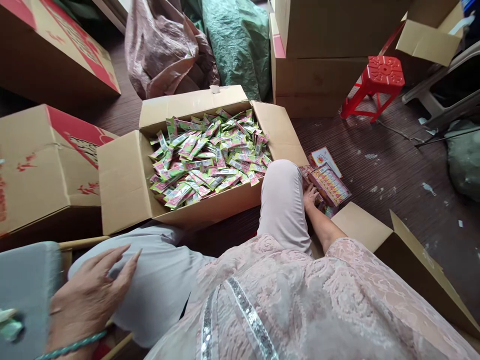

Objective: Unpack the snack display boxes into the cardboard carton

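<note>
My left hand (92, 292) hovers over my left thigh beside a grey-blue surface. Its fingers are stretched, thumb apart, with nothing held. Past my right knee, my right hand (310, 196) reaches down to a small pile of flat packs on the floor. Its fingers curl at the edge of a flat display box (330, 184) with a clear top and rows of small coloured items inside; the knee partly hides this grip. A white card box with a red border (325, 160) lies behind. Before my knees stands an open carton (210, 202) heaped with green and pink sachets (210, 155).
Closed cartons (26, 165) stand at the left, and more are stacked (318, 80) behind. A brown sack (161, 55) and a green sack (240, 45) rest at the back. A red stool (382, 75) is at the far right. Another open carton (408, 270) sits near my right arm.
</note>
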`<state>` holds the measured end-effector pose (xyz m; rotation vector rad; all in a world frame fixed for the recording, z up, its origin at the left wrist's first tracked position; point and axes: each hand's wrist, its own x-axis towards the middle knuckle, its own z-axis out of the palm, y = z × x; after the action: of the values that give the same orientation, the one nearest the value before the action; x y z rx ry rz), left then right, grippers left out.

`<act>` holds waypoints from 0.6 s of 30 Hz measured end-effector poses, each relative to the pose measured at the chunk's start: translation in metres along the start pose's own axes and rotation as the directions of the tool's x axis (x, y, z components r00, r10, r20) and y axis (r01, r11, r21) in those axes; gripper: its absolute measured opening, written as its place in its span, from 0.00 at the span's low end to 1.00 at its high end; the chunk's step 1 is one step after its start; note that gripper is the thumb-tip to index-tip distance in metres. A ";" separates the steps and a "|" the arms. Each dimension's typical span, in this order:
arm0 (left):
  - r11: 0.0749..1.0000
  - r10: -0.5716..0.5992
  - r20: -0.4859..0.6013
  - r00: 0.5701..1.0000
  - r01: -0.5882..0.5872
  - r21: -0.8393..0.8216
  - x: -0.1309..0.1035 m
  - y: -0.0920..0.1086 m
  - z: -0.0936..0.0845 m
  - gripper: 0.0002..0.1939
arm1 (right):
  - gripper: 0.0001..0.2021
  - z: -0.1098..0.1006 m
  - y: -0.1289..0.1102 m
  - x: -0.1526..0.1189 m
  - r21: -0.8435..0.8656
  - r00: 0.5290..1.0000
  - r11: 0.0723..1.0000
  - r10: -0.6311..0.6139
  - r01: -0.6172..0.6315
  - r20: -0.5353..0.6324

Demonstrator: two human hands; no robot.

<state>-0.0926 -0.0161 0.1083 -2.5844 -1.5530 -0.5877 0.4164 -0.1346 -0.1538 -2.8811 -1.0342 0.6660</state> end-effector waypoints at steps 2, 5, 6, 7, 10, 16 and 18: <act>0.999 0.050 -0.016 0.999 -0.049 0.019 0.003 0.010 0.002 0.10 | 0.34 0.006 0.002 -0.005 0.039 1.000 0.999 0.008 -0.008 -0.023; 0.998 0.059 -0.001 0.998 -0.059 0.025 0.000 0.013 0.002 0.10 | 0.37 0.005 0.009 0.008 0.162 0.996 0.986 0.042 -0.028 -0.084; 0.998 0.057 0.006 0.998 -0.057 0.029 -0.002 0.011 0.002 0.10 | 0.39 0.002 0.013 0.017 0.201 0.995 0.979 0.046 -0.028 -0.087; 0.998 0.059 0.013 0.998 -0.060 0.031 -0.005 0.009 0.002 0.10 | 0.40 -0.002 0.016 0.025 0.232 0.996 0.973 0.043 -0.024 -0.079; 0.999 0.041 0.033 0.999 -0.041 0.020 -0.014 0.003 0.005 0.09 | 0.32 -0.009 0.023 0.042 0.264 0.999 0.964 -0.014 0.021 -0.029; 0.999 -0.020 0.079 0.997 0.023 -0.031 -0.014 0.006 0.012 0.13 | 0.22 0.007 0.014 0.022 0.279 0.996 0.960 0.035 -0.012 -0.077; 0.999 -0.009 0.061 0.998 0.011 -0.044 -0.007 0.010 0.013 0.14 | 0.19 0.014 0.010 0.010 0.296 0.993 0.955 0.055 -0.020 -0.108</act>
<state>-0.0829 -0.0233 0.0949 -2.6522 -1.5897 -0.5550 0.4242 -0.1382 -0.1722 -2.6496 -0.7911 0.5900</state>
